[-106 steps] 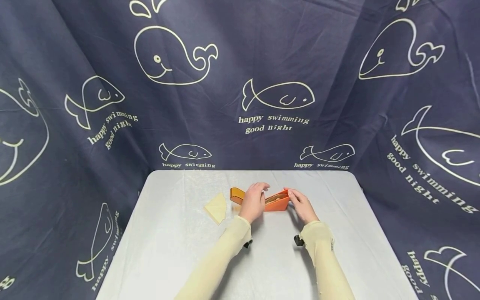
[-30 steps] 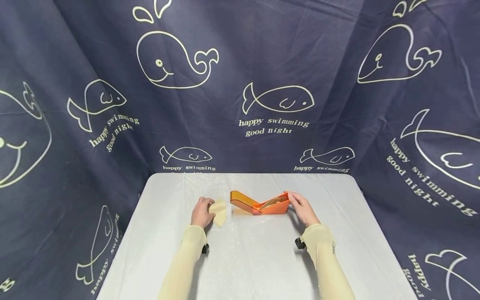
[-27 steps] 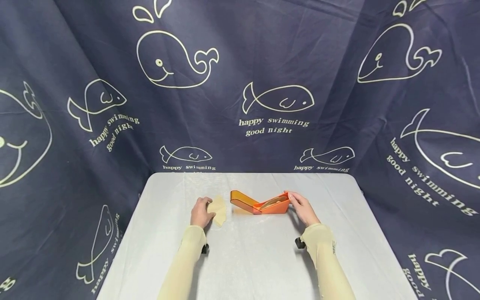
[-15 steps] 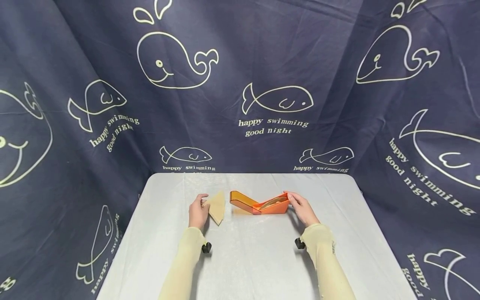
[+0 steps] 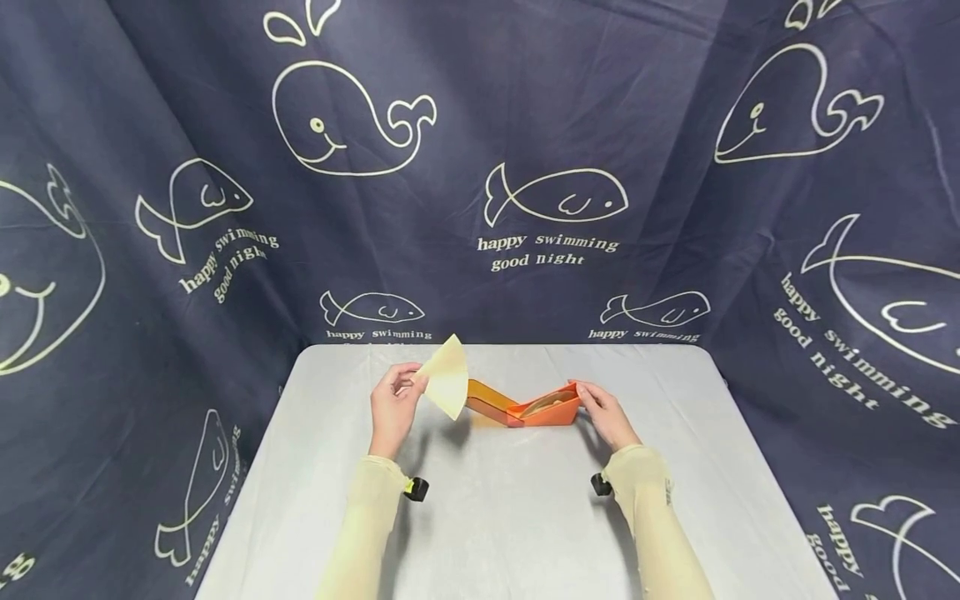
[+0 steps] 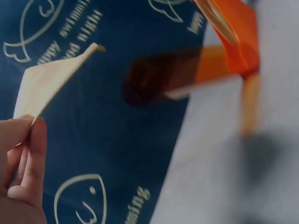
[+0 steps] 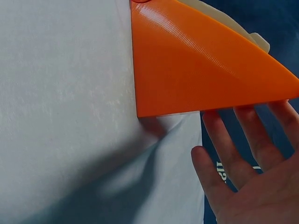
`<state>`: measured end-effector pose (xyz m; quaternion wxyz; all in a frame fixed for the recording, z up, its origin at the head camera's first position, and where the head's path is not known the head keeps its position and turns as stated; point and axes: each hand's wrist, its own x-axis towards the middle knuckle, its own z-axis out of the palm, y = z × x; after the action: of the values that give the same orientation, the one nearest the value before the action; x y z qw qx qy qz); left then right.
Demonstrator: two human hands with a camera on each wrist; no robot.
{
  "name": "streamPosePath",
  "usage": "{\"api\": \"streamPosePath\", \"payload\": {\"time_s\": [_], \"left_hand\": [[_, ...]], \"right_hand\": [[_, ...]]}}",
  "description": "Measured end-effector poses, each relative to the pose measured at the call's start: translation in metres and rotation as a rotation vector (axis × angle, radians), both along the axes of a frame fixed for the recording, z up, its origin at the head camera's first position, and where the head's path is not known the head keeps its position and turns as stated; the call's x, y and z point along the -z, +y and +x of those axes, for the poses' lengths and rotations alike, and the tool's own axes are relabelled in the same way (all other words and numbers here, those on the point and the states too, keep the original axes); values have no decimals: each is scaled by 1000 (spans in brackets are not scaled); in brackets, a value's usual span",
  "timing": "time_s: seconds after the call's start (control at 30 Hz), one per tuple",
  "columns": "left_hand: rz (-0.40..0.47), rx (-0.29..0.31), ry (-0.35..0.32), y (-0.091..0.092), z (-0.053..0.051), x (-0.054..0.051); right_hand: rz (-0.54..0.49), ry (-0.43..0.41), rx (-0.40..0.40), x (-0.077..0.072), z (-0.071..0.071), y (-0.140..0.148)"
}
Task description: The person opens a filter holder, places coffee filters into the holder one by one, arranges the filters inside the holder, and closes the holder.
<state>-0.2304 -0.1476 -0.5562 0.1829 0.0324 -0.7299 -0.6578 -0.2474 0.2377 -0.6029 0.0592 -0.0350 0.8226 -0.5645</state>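
Raised above the table, the left hand (image 5: 395,407) pinches a cream, fan-shaped folded paper (image 5: 447,377) by its edge between thumb and fingers; the left wrist view shows the paper (image 6: 49,86) and hand (image 6: 25,163) too. An orange wedge-shaped box (image 5: 553,412) sits on the table with its translucent amber lid (image 5: 489,402) swung out to the left. Similar tan papers (image 5: 542,403) stand inside it. At the box's right end the right hand (image 5: 609,421) holds its upper corner; in the right wrist view several fingers touch the orange wall (image 7: 196,70).
A white-covered table (image 5: 510,517) carries the box. Behind and beside it hangs a dark blue curtain (image 5: 555,308) printed with whales and fish. Each wrist wears a black camera mount, the left one (image 5: 416,489) and the right one (image 5: 600,484).
The left hand went from the box to the paper lying left of it, took hold of it and lifted it up and to the right. The right hand has stayed at the box.
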Motion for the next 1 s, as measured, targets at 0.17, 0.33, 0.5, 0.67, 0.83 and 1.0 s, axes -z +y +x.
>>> {"api": "streamPosePath", "payload": {"time_s": [0.17,0.33,0.5,0.67,0.83,1.0], "left_hand": [[111,25,12,5,1,-15],[181,107,30,7,-1,-22],[202,201,11,8,-2,-25],[212,207,35,10,0,-28],[186,176,70,9,1,-25],[235,165,60,10,-1,-24]], "right_hand": [[3,1,-24,-20,7,-4],[0,3,-5,-6,2,-1],[18,14,0,13,-5,4],[9,15,-5,16,-6,4],[10,2,-10,4,-1,2],[-11,4,4,17,-6,4]]}}
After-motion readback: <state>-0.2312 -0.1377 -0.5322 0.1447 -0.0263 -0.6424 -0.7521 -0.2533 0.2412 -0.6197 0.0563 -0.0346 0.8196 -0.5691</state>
